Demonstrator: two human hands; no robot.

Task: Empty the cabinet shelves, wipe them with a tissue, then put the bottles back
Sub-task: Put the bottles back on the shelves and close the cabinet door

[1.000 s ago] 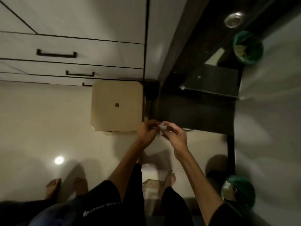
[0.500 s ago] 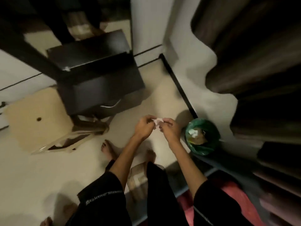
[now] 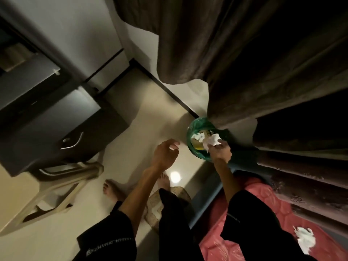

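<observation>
While your right hand (image 3: pixel 220 151) reaches out over the green-lined bin (image 3: pixel 192 129), its fingers pinch a crumpled white tissue (image 3: pixel 212 141) above the bin's open mouth, where more white scraps and yellowish waste lie inside

Item, open room: a strip of pale floor (image 3: pixel 150 102) runs from your bare feet up to the dark skirting line (image 3: pixel 169 91) at the wall. On the left it is bounded by the corner of a dark cabinet (image 3: pixel 56 125) with a curved metal handle (image 3: pixel 73 142), and by a beige plastic stool (image 3: pixel 56 185) just below that cabinet. On the right it is bounded by the blue edge of a bed with a pink cover (image 3: pixel 263 213), where a second tissue piece (image 3: pixel 306 240) lies

Item, overhang: heavy dark curtains (image 3: pixel 244 63) hang above, one fold ending just beside the bin's far rim

Item, left hand (image 3: pixel 164 153): held over the bare floor, near the bin but apart from it, wrist bent, fingers loosely curled and holding nothing

Item, arms: both forearms extend forward from black sleeves, the right stretched further than the left
</observation>
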